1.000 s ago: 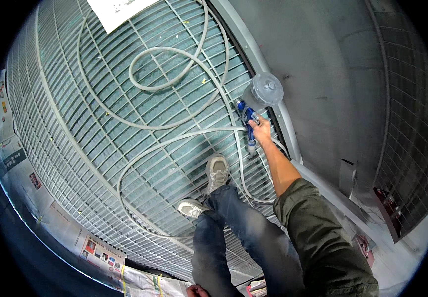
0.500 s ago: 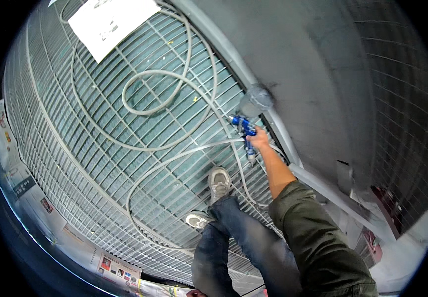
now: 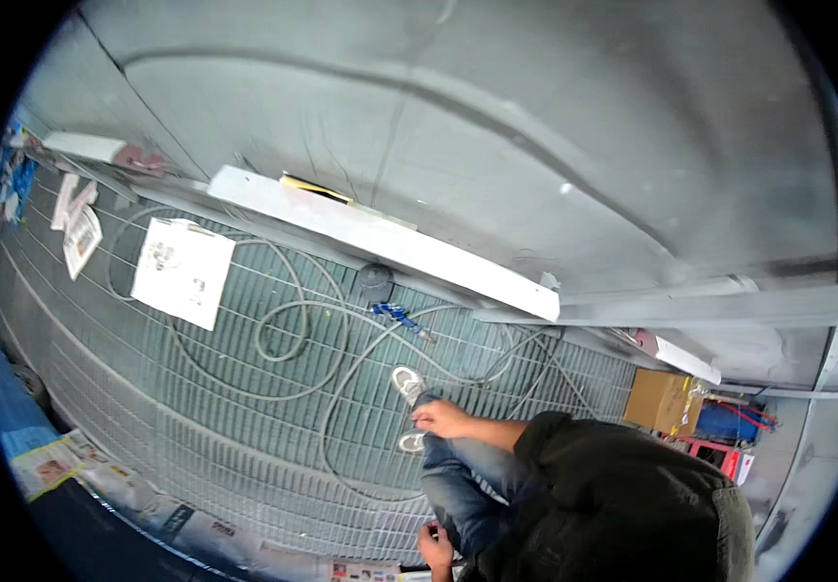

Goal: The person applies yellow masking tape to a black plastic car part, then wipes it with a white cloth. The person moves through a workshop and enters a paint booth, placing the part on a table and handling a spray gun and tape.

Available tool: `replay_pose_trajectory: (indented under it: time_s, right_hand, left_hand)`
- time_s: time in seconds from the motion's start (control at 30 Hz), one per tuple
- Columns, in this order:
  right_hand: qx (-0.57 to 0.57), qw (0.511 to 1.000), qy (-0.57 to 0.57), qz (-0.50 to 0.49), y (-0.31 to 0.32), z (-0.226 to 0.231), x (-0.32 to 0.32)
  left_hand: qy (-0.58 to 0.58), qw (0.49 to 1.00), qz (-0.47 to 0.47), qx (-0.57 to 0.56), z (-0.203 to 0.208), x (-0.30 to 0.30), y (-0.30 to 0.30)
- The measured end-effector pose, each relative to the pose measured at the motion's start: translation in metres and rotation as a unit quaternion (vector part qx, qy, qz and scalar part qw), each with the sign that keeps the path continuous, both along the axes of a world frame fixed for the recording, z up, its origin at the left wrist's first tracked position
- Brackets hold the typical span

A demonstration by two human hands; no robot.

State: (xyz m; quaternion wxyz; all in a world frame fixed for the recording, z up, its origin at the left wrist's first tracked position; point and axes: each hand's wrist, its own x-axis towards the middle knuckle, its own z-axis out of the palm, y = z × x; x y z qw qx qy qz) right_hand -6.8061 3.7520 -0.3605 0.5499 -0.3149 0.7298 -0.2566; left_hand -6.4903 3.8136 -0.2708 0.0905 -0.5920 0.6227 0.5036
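Note:
A blue spray gun (image 3: 396, 315) with a dark grey cup (image 3: 374, 282) lies on the metal floor grating (image 3: 244, 427), by the foot of the wall. My right hand (image 3: 441, 419) is away from it, above my knees and shoes, its fingers curled in with nothing visible in them. Lower down, my left hand (image 3: 435, 546) hangs beside my leg with bent fingers. Something dark shows at those fingers, too small to make out. A grey hose (image 3: 332, 398) loops over the grating around the gun.
White printed sheets (image 3: 184, 272) lie on the grating at left. A long white panel (image 3: 380, 238) leans along the wall. At right stand a cardboard box (image 3: 657, 401) and a red item (image 3: 715, 454). Newspaper (image 3: 225, 533) lines the near edge.
My right hand has let go of the spray gun and drawn back toward my legs. The gun now lies on the grating. The view has turned, showing more wall and the right side.

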Motion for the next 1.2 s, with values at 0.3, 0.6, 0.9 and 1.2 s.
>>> replay_pose_trajectory:
  time_s: [0.3, 0.6, 0.9, 1.2]
  right_hand:
    - [-0.026, 0.994, 0.059, -0.091, 0.056, 0.102, -0.07]
    - [0.039, 0.994, 0.034, -0.099, 0.048, 0.095, -0.077]
    - [-0.056, 0.983, 0.128, -0.117, 0.094, 0.128, -0.038]
    - [0.12, 0.801, 0.133, -0.571, 0.367, 0.209, 0.14]
  left_hand:
    - [-0.041, 0.998, 0.016, -0.048, 0.076, -0.004, -0.083]
    - [-0.033, 0.994, 0.068, -0.079, 0.087, 0.019, -0.093]
    - [0.077, 0.993, -0.085, -0.015, 0.018, 0.085, -0.115]
    - [0.066, 0.887, -0.455, 0.04, -0.005, -0.001, -0.136]
